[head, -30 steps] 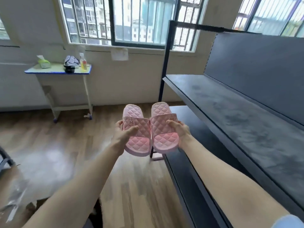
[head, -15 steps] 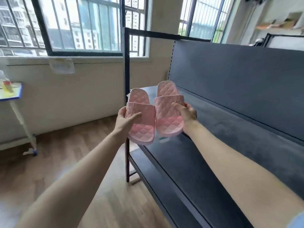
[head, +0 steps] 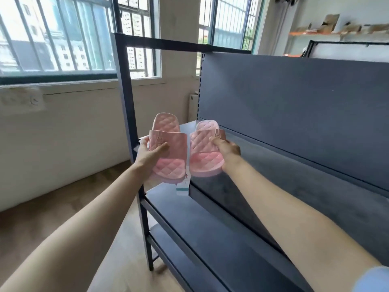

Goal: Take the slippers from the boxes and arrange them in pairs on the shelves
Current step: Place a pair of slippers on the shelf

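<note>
Now my left hand (head: 150, 153) grips the left pink slipper (head: 168, 165) by its strap. My right hand (head: 228, 147) pinches the right pink slipper (head: 205, 163) at its three o'clock, seemingly above the dark shelf (head: 294, 180).

Pink left slipper (head: 174, 148) in left hand (head: 150, 154), right slipper (head: 205, 163) in right hand (head: 228, 148), at the top shelf (head: 273, 165)

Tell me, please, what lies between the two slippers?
Head view: a narrow gap parts the left slipper and the right slipper; a white tag hangs at its foot.
</note>
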